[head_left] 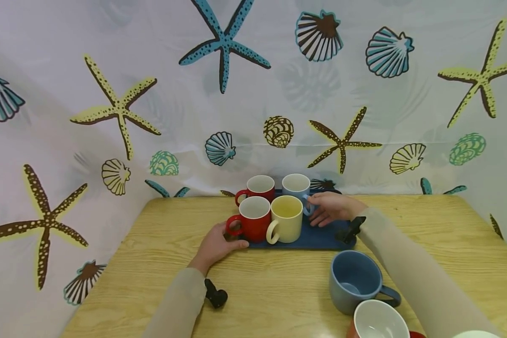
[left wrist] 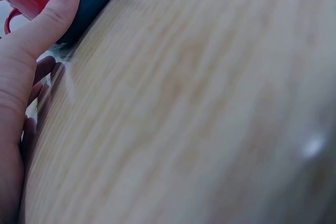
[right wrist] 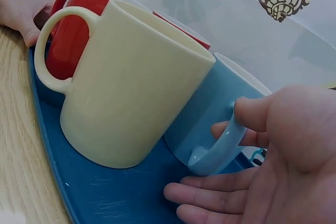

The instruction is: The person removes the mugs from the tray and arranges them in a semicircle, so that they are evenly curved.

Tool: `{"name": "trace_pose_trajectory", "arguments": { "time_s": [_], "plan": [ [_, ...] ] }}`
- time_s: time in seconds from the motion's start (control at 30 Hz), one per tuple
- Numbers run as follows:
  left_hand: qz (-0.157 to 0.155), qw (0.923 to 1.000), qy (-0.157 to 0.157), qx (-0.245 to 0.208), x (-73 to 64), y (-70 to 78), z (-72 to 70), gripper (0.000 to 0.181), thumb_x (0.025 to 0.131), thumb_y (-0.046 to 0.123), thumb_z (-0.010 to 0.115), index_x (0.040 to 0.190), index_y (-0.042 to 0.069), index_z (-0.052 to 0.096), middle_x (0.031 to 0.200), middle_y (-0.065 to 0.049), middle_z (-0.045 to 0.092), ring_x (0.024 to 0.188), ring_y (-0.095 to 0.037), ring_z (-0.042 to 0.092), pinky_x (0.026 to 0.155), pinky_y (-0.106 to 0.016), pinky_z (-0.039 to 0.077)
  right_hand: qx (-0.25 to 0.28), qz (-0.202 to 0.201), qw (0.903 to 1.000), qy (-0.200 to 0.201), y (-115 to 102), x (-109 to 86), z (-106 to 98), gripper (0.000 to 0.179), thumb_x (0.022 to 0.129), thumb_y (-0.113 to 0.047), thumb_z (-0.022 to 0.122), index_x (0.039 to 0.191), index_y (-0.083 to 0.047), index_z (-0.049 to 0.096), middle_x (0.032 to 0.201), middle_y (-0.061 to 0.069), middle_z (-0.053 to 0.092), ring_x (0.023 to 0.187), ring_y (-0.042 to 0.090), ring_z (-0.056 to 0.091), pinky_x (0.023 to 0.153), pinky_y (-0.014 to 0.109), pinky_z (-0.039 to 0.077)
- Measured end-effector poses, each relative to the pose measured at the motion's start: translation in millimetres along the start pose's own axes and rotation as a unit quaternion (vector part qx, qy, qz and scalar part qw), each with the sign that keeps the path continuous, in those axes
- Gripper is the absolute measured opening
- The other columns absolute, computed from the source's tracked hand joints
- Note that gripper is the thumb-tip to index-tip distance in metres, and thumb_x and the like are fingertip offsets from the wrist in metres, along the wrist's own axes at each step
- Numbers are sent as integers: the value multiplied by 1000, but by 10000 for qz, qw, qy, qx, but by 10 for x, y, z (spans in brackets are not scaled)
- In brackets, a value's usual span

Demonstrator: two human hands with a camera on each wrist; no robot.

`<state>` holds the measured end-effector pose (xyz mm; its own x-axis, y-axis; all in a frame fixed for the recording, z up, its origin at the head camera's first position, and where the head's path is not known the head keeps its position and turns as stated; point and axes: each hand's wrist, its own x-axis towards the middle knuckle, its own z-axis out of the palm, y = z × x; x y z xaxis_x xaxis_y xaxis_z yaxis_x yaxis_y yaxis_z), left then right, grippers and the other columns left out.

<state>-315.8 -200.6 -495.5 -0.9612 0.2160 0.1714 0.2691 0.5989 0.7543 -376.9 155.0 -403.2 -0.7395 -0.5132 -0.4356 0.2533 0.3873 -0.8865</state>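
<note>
Thumb and forefinger of my right hand pinch the handle of a light blue mug at the back of a dark blue tray. The other fingers extend below the handle. My left hand holds the tray's front left corner, thumb along the rim; its other fingers are partly hidden. Just beside it, the front red mug stands on the tray, handle to the left. A cream mug touches its right side, and another red mug stands behind. All these mugs are upright.
On the wooden table, nearer me under the right forearm, stand a larger grey-blue mug and a red mug with white inside. A pale rim shows at the bottom edge. A shell-print curtain hangs behind the table.
</note>
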Motion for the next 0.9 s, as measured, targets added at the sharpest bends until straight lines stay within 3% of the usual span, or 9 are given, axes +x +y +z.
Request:
{"name": "trace_pose_trajectory", "arguments": {
  "time_s": [0.37, 0.63, 0.9],
  "plan": [
    [29, 10000, 31, 23, 7, -7, 5, 70, 67, 50, 79, 126, 19, 59, 118, 4, 61, 112, -17, 53, 101, -43, 35, 174, 171, 9989, 403, 65, -46, -62, 30, 101, -35, 36, 98, -6, 43, 122, 34, 49, 109, 41, 54, 89, 47, 45],
    [-84, 10000, -43, -8, -23, -12, 20, 69, 68, 48, 79, 127, 19, 58, 120, 3, 60, 114, -17, 52, 102, -43, 35, 521, 184, 9972, 503, 209, -78, -167, 38, 92, -46, 49, 88, -10, 43, 105, 27, 57, 90, 31, 62, 79, 40, 50],
    [-47, 10000, -11, 27, -10, 19, -11, 72, 66, 51, 78, 128, 19, 58, 120, 3, 60, 115, -19, 52, 101, -44, 35, 552, 303, 9924, 1061, 165, -205, -140, 31, 96, -40, 43, 87, -10, 43, 111, 32, 53, 92, 34, 60, 86, 46, 47]
  ]
}}
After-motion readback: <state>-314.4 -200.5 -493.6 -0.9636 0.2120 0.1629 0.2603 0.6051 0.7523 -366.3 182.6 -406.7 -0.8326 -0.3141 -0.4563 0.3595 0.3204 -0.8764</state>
